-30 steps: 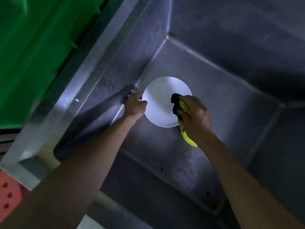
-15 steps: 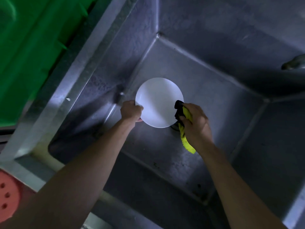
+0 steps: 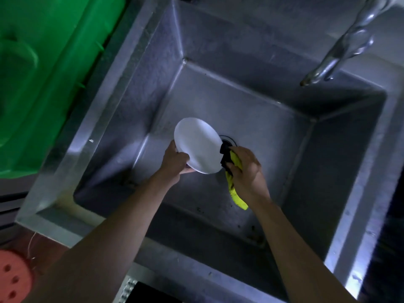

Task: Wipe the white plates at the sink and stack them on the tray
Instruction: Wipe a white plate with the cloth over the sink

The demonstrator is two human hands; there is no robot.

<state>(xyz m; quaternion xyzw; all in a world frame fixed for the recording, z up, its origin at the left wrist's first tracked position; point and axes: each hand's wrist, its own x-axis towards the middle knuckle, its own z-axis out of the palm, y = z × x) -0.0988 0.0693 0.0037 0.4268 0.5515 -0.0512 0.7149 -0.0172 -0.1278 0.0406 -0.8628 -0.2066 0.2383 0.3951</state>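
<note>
1. The plate (image 3: 197,145), gripped by the left hand (image 3: 175,159), is plain white with no pattern.
2. The cloth (image 3: 234,182) bunched in the right hand (image 3: 248,171) is bright yellow-green with a black part nearest the plate.
3. The sink (image 3: 251,101) around both hands is dull grey steel with dark specks.
4. Far left of the left hand, a crate (image 3: 43,73) is vivid green.
5. Below it, a round object (image 3: 13,278) is salmon-red, dotted with holes.
</note>
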